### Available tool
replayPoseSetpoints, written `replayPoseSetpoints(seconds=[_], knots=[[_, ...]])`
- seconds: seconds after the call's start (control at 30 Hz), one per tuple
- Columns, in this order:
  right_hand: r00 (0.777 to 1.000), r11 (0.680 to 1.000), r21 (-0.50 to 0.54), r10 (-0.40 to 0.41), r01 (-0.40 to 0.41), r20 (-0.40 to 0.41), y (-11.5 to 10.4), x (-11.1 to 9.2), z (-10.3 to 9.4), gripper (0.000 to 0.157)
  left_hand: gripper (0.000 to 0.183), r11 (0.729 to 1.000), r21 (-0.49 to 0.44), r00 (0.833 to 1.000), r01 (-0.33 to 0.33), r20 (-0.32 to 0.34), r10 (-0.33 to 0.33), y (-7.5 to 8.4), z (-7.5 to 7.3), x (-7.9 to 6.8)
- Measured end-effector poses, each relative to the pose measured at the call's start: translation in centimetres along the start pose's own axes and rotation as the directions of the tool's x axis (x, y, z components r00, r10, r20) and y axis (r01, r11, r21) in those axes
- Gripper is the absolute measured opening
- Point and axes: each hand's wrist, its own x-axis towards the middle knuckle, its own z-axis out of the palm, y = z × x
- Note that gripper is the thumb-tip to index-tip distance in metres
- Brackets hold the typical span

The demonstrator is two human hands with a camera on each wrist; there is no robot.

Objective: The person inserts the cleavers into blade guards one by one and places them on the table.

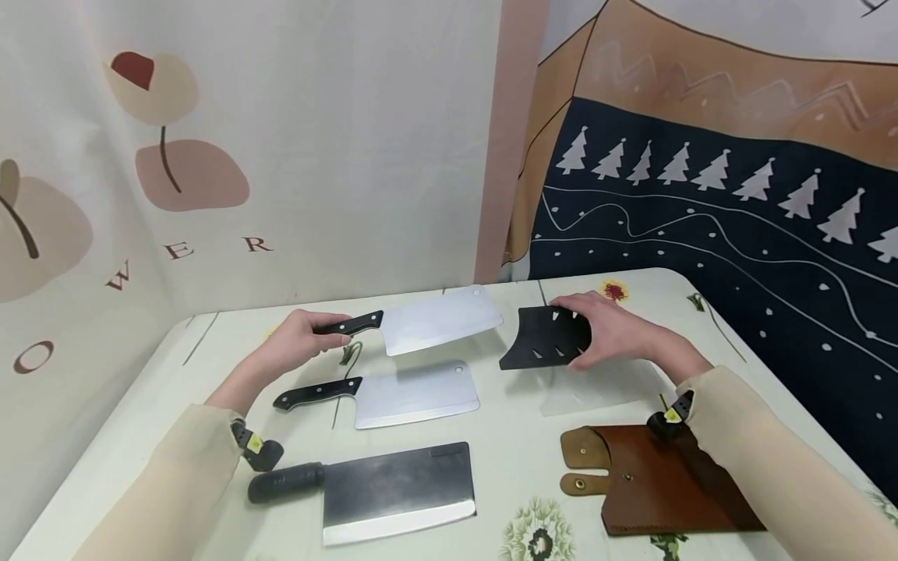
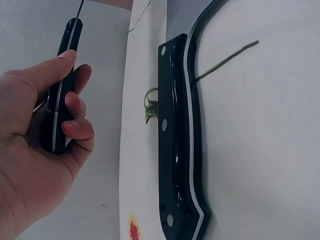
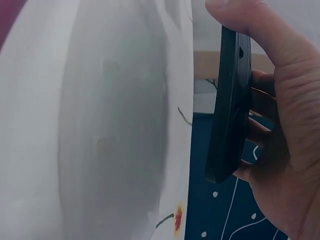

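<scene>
My left hand (image 1: 291, 345) grips the black riveted handle (image 2: 59, 107) of a cleaver (image 1: 438, 319), its shiny blade raised over the table and pointing right. Fingers and thumb of my right hand (image 1: 620, 331) hold a black blade cover (image 1: 536, 343) by its edges. The cover has a curved left edge and small triangular slots; it stands a short gap to the right of the blade tip. In the right wrist view the cover (image 3: 229, 110) appears edge-on between thumb and fingers. Below it lies a translucent plastic sleeve (image 1: 596, 392).
A second black-handled cleaver (image 1: 417, 396) lies just below the raised one. Nearer the front is a cleaver with a dark blade (image 1: 400, 483). A brown leather sheath (image 1: 666, 475) with snap straps lies front right, partly under my right forearm. Curtains hang behind the flowered tablecloth (image 1: 519, 436).
</scene>
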Motion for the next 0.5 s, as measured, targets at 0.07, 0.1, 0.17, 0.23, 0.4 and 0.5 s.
replayPoseSetpoints(seconds=[0.07,0.1,0.17,0.23,0.4,0.5], knots=[[1.0,1.0,0.003,-0.008,0.008,0.007,-0.3,0.0,0.1,0.096,0.051,1.0,-0.006,1.0,0.004,-0.002,-0.004,0.0,0.0,0.0],[1.0,1.0,0.005,-0.011,0.011,0.01,-0.4,0.0,0.1,0.097,0.051,1.0,-0.008,1.0,0.005,-0.003,-0.005,0.1,0.0,0.0],[1.0,1.0,0.007,-0.016,0.016,0.015,-0.7,-0.1,0.1,0.097,0.051,1.0,-0.014,1.0,0.007,-0.005,-0.008,0.2,0.1,0.0],[1.0,1.0,0.011,-0.024,0.024,0.017,-1.0,-0.1,0.2,0.097,0.051,1.0,-0.019,1.0,0.009,-0.006,-0.009,0.2,0.2,0.0],[0.999,0.999,0.028,-0.036,0.036,0.019,-1.5,0.1,0.2,0.096,0.049,0.999,-0.033,1.0,0.023,-0.005,-0.023,0.4,0.3,-0.1],[0.999,0.999,0.03,-0.035,0.035,0.02,-1.6,0.2,0.2,0.096,0.048,0.999,-0.032,0.999,0.033,-0.007,-0.033,0.4,0.4,-0.1]])
